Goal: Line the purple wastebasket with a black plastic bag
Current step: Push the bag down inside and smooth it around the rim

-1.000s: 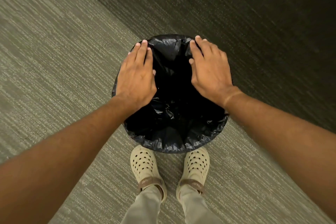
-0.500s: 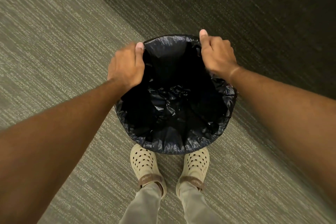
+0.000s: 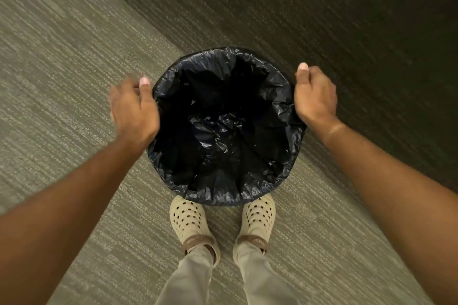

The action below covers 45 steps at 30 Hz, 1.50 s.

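A black plastic bag (image 3: 224,136) hangs open inside the round wastebasket on the floor, with its edge folded out over the whole rim. The bag hides the purple basket itself. My left hand (image 3: 133,109) is at the rim's left side, thumb up against the bag's edge and fingers curled down outside it. At the right side of the rim my right hand (image 3: 314,96) sits the same way. Both seem to pinch the folded-over edge. The left hand is motion-blurred.
The basket stands on striped carpet, lighter on the left (image 3: 62,82) and darker on the right (image 3: 347,32). My feet in cream perforated clogs (image 3: 188,223) (image 3: 257,218) touch the basket's near side.
Both hands have slid from the far part of the rim outward, to its left and right sides. The bag's mouth now looks wider and rounder.
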Available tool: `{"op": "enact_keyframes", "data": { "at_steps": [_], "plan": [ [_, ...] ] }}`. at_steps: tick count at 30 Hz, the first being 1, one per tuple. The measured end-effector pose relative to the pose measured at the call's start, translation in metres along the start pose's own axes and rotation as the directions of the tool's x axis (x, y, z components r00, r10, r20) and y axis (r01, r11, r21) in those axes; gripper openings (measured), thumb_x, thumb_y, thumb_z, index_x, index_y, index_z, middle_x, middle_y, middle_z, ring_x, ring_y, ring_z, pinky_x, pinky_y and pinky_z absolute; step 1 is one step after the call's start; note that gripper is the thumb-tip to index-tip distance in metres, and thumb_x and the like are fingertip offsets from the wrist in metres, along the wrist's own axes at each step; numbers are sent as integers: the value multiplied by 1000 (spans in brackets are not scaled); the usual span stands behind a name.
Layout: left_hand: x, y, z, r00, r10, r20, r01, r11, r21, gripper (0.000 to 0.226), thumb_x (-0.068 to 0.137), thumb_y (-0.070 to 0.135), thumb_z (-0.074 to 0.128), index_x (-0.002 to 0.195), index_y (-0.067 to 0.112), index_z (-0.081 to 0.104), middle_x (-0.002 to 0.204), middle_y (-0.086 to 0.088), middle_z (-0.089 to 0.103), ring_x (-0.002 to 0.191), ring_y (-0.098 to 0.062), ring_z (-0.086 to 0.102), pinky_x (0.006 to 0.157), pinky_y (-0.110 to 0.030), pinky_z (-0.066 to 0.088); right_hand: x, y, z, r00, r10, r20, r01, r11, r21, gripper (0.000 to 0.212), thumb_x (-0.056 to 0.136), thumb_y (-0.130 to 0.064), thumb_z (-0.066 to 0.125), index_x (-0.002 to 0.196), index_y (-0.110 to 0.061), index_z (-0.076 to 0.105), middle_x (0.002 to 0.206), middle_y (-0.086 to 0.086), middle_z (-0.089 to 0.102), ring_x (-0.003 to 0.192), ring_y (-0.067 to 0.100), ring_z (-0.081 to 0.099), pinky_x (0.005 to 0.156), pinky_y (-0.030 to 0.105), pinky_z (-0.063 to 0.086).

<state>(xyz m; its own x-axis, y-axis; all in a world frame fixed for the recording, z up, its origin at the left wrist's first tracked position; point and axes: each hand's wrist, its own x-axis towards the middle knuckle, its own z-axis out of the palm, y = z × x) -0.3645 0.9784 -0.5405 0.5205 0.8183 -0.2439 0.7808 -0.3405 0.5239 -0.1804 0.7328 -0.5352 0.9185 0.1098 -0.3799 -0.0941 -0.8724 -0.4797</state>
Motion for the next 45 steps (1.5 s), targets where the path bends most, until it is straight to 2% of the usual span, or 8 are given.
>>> {"op": "enact_keyframes", "data": {
  "at_steps": [3, 6, 11, 19, 22, 25, 32, 45],
  "plan": [
    [-32, -7, -3, 999, -21, -45, 20, 1000, -11, 40, 101, 30, 36, 111, -2, 57, 115, -24, 56, 110, -36, 53, 94, -49, 43, -36, 13, 1, 989, -60, -139, 54, 998, -44, 28, 98, -41, 32, 91, -22, 52, 93, -2, 51, 88, 17, 45, 79, 35, 36],
    [-52, -10, 5, 993, -112, -36, 109, 991, -72, 40, 103, 27, 31, 107, -3, 57, 106, -22, 59, 94, -27, 52, 84, -41, 43, -57, 18, 18, 998, 53, -26, -53, 999, -1, 31, 101, -39, 29, 88, -19, 48, 87, 0, 53, 81, 20, 46, 72, 30, 30],
    [-60, -11, 18, 920, -393, -10, 378, 892, -248, 61, 103, 44, 21, 131, 0, 53, 133, -24, 55, 126, -37, 48, 109, -45, 34, -55, 19, 33, 949, 315, 16, -305, 902, 306, 49, 95, -60, 27, 70, -20, 44, 74, -7, 52, 69, 11, 48, 67, 33, 31],
    [-50, -25, 22, 811, -546, 210, 570, 656, -495, 71, 92, 59, 29, 139, 8, 41, 139, -12, 50, 125, -27, 50, 110, -47, 37, -42, 20, 33, 904, 415, 101, -417, 805, 422, 65, 88, -69, 34, 46, -20, 23, 42, -10, 26, 44, 13, 29, 51, 32, 29],
    [-47, -27, 23, 821, -535, 198, 550, 649, -526, 50, 95, 53, 33, 100, 10, 57, 104, -5, 63, 100, -18, 60, 94, -37, 48, -42, 19, 31, 889, 447, 96, -445, 796, 410, 70, 85, -71, 36, 40, -19, 22, 36, -12, 24, 42, 13, 26, 48, 32, 26],
    [-50, -25, 24, 839, -532, 116, 519, 715, -469, 41, 99, 51, 33, 66, 26, 38, 69, 8, 44, 62, -5, 44, 63, -23, 39, -44, 21, 28, 898, 435, 71, -428, 822, 375, 64, 85, -72, 35, 47, -21, 25, 45, -9, 29, 46, 14, 30, 50, 31, 29],
    [-54, -24, 23, 892, -451, -3, 412, 818, -402, 39, 102, 41, 33, 67, 25, 38, 65, 9, 40, 56, -3, 36, 49, -9, 33, -51, 21, 32, 922, 367, -121, -296, 872, 389, 44, 91, -60, 41, 68, -23, 43, 62, -13, 47, 55, 0, 43, 47, 11, 34],
    [-53, -26, 23, 899, -430, 82, 416, 781, -465, 53, 102, 45, 28, 57, 20, 37, 52, 10, 43, 49, -7, 42, 52, -25, 36, -44, 22, 34, 928, 362, -85, -315, 888, 334, 65, 96, -58, 26, 49, -16, 36, 49, -7, 42, 46, 11, 40, 47, 28, 32]
  ]
}}
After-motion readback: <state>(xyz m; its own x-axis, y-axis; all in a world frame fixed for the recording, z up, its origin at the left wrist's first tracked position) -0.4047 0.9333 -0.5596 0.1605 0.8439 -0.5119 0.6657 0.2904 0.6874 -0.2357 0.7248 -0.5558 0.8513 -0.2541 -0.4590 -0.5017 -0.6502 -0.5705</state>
